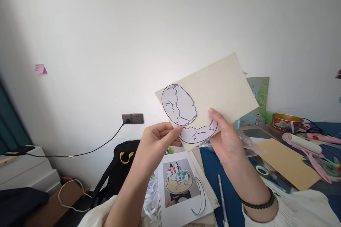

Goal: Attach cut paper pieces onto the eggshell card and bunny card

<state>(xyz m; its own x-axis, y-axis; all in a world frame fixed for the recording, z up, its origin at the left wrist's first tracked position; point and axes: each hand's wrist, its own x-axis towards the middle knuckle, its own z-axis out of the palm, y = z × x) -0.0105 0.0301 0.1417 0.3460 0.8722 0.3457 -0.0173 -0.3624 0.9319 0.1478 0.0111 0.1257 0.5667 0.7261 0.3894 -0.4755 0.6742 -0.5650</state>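
Both my hands hold up a cream sheet of card (218,81) in front of the wall, tilted with its right end higher. On it lies an oval white paper cutout (179,104) with drawn crack lines, near the left end. Along the lower edge is a curved paper cutout (198,134), also with crack lines. My left hand (162,142) pinches the card's lower left edge, its thumb at the end of the curved cutout. My right hand (226,136) grips the lower edge, thumb on the front by the other end of that cutout, fingers behind.
Below lies a printed picture (179,181) with a thin paper strip (204,198) on it. A pen (222,198) rests on the blue table surface. To the right are a tan card (289,163), a roller (303,143), a tape roll (262,171) and a round tin (287,122). A black bag (119,170) stands left.
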